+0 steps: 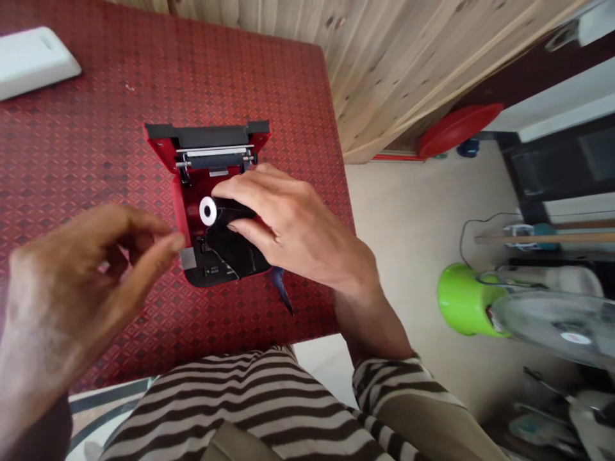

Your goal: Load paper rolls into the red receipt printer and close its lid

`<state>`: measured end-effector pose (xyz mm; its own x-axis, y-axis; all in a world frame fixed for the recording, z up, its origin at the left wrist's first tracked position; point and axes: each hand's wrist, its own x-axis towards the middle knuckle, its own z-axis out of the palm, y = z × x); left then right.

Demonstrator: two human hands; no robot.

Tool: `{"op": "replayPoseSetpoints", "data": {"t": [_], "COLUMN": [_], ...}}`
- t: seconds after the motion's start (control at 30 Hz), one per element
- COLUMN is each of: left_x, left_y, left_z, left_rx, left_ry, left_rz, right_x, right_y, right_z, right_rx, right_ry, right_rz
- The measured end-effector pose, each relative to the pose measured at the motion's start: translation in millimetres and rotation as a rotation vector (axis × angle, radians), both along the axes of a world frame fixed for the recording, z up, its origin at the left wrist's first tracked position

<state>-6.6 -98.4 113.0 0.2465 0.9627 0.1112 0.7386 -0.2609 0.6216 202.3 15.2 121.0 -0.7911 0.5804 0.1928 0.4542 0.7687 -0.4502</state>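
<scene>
A red and black printer (211,272) stands on the table with its lid (211,136) raised, baring the roller (216,160) under the lid. Inside the red compartment lies a roll (208,211) with a white ring-shaped end and a black, shiny outer layer. My right hand (298,227) grips this roll from the right, fingers above and thumb below. Loose black sheet (233,250) hangs from it over the printer's front; a dark strip (282,291) sticks out at the right. My left hand (91,275) is beside the printer's left edge, fingers curled but apart, seemingly holding nothing.
The table (120,147) has a red patterned cover. A white case-like object (36,61) lies at its far left. Wooden panelling (283,25) borders the back. On the floor to the right are a green bucket (464,298), a fan (557,326) and a cable (464,230).
</scene>
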Motion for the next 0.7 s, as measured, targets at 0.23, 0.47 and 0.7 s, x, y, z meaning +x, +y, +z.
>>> {"op": "replayPoseSetpoints", "data": {"t": [0.23, 0.47, 0.7], "left_x": [1, 12, -5], "left_y": [41, 44, 37], "left_z": [-3.1, -1.4, -1.8], "left_rx": [0.059, -0.018, 0.017], "left_ry": [-0.059, -0.167, -0.189], "left_rz": [0.178, 0.283, 0.345], "right_x": [6, 8, -1], "right_y": [5, -3, -8], "right_z": [-4.0, -10.8, -13.7], "right_rx": [-0.058, -0.041, 0.059], "right_ry": [0.124, 0.166, -0.05], "right_rz": [0.074, -0.045, -0.077]}}
